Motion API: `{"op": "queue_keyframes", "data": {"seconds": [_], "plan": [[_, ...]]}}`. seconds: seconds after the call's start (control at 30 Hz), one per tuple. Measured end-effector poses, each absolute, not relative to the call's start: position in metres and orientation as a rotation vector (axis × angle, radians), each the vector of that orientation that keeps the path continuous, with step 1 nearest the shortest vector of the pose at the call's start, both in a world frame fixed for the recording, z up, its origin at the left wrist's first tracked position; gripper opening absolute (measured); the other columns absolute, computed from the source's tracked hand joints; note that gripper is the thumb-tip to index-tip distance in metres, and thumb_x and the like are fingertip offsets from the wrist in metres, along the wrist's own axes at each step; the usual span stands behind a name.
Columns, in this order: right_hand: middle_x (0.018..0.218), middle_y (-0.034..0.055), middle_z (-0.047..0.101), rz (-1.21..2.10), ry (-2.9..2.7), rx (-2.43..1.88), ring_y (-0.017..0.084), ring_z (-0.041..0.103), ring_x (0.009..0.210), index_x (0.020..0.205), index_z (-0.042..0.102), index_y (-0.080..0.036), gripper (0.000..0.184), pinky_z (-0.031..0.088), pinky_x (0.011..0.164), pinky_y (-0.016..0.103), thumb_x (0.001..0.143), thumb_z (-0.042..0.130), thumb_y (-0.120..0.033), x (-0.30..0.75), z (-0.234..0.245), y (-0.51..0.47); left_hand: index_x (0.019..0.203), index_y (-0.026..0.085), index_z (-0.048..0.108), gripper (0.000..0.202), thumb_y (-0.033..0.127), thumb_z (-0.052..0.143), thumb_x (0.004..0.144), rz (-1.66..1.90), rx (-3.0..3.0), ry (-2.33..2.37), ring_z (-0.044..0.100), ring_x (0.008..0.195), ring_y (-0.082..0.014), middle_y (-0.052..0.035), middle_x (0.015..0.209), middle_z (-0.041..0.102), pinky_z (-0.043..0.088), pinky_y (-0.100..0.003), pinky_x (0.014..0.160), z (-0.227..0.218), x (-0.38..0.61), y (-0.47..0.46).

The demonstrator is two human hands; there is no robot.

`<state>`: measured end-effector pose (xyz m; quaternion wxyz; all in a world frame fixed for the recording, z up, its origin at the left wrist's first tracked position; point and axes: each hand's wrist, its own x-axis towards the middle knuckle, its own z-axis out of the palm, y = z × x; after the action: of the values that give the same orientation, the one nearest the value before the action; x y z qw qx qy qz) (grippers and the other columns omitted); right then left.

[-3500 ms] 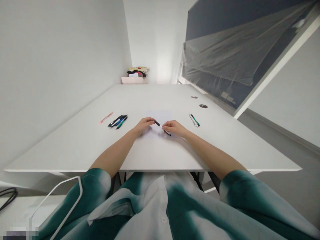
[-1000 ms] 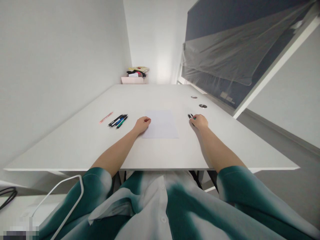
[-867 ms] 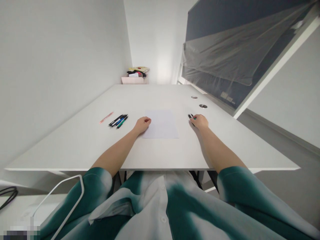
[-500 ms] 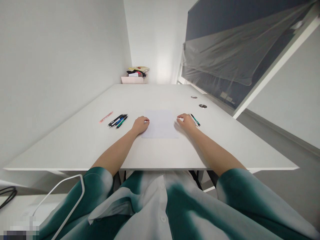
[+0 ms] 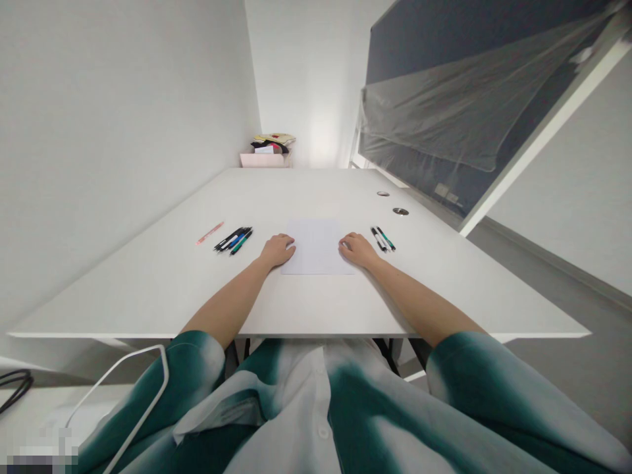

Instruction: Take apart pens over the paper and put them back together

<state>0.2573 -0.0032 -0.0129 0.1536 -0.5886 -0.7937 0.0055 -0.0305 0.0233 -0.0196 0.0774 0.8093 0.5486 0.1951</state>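
Note:
A white sheet of paper (image 5: 317, 247) lies flat on the table in front of me. My left hand (image 5: 277, 251) rests at its left edge, thumb and fingers apart, holding nothing. At the right edge my right hand (image 5: 358, 250) touches the sheet with loosely bent fingers and nothing in them. Just beyond that hand lie a white-and-black pen (image 5: 378, 239) and a green pen (image 5: 386, 238), side by side. Left of my left hand is a cluster of several pens (image 5: 233, 240), black, blue and green. Further left lies a pink pen-like stick (image 5: 210, 233).
The white table (image 5: 316, 306) runs along a wall on the left. A pink box (image 5: 261, 160) with things piled in it stands at the far end. Two round metal discs (image 5: 400, 211) sit near the right edge, beside a dark panel (image 5: 434, 112) under plastic film.
My right hand has moved left onto the paper's right edge and uncovered the white-and-black pen. My left hand stays at the left edge, its thumb slightly further from the fingers.

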Motion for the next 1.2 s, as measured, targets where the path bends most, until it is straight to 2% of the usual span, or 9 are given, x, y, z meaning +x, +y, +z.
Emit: {"op": "queue_keyframes", "data": {"seconds": [0.17,0.43,0.63,0.8,1.0,1.2], "plan": [[0.12,0.0133,0.065,0.013,-2.271,-1.675,0.025,0.058,0.11,0.111,0.071,-0.016,0.031,0.04,0.096,0.031,0.092,0.05,-0.027,0.258,-0.015,-0.002,0.109,0.02,0.07,0.032,0.031,0.056,0.082,0.626,2.399,1.626,0.056,0.116,-0.0295,-0.012,0.127,0.063,0.04,-0.044,0.107,-0.021,-0.031,0.025],[0.121,0.0131,0.065,0.033,-2.274,-1.676,0.025,0.057,0.11,0.114,0.071,-0.015,0.032,0.039,0.097,0.031,0.092,0.05,-0.029,0.259,-0.015,-0.001,0.111,0.019,0.069,0.034,0.033,0.055,0.084,0.609,2.398,1.663,0.056,0.117,-0.0289,-0.0127,0.123,0.064,0.041,-0.042,0.106,-0.02,-0.034,0.028],[0.121,0.0128,0.065,0.025,-2.271,-1.672,0.025,0.058,0.11,0.113,0.071,-0.015,0.032,0.04,0.097,0.03,0.092,0.051,-0.029,0.26,-0.016,0.0,0.106,0.018,0.071,0.031,0.034,0.053,0.086,0.763,2.167,1.963,0.06,0.111,-0.0307,-0.0148,0.117,0.067,0.044,-0.041,0.099,-0.012,-0.051,0.033],[0.119,0.0134,0.065,0.013,-2.27,-1.646,0.025,0.058,0.109,0.112,0.071,-0.015,0.032,0.04,0.097,0.031,0.092,0.051,-0.028,0.261,-0.02,0.002,0.109,0.019,0.07,0.03,0.03,0.052,0.088,0.706,2.057,2.208,0.059,0.113,-0.0303,-0.0144,0.117,0.067,0.043,-0.04,0.097,0.001,-0.07,0.031],[0.118,0.0138,0.065,0.005,-2.261,-1.625,0.025,0.058,0.108,0.111,0.072,-0.014,0.031,0.04,0.096,0.032,0.092,0.052,-0.028,0.262,-0.023,0.004,0.112,0.02,0.069,0.032,0.022,0.049,0.088,0.668,1.896,2.521,0.053,0.115,-0.035,-0.0175,0.122,0.062,0.04,-0.047,0.095,0.008,-0.087,0.024],[0.118,0.014,0.065,0.011,-2.257,-1.626,0.025,0.058,0.108,0.111,0.072,-0.014,0.031,0.04,0.096,0.032,0.091,0.052,-0.027,0.261,-0.022,0.004,0.111,0.016,0.069,0.033,0.023,0.048,0.087,0.588,1.84,2.617,0.05,0.116,-0.037,-0.0194,0.119,0.063,0.035,-0.049,0.093,0.006,-0.094,0.024]]}}
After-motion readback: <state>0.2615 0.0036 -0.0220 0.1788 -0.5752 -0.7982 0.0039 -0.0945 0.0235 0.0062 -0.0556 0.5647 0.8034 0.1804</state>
